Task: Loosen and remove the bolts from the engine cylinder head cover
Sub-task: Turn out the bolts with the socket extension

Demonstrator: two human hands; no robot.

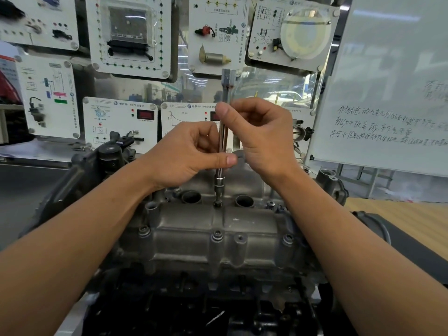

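Left hand [191, 154] and right hand [261, 139] both pinching upright bar [227, 93], right hand higher, socket [220, 184] below hands, tip on bolt [217, 204], cover [218, 224] beneath.

A whiteboard [388, 81] with handwritten notes (too blurred to read) stands at the right. White training panels [128, 35] bearing car parts and diagrams hang behind, near a throttle body [300, 132]. A wooden surface [400, 214] lies at the right.
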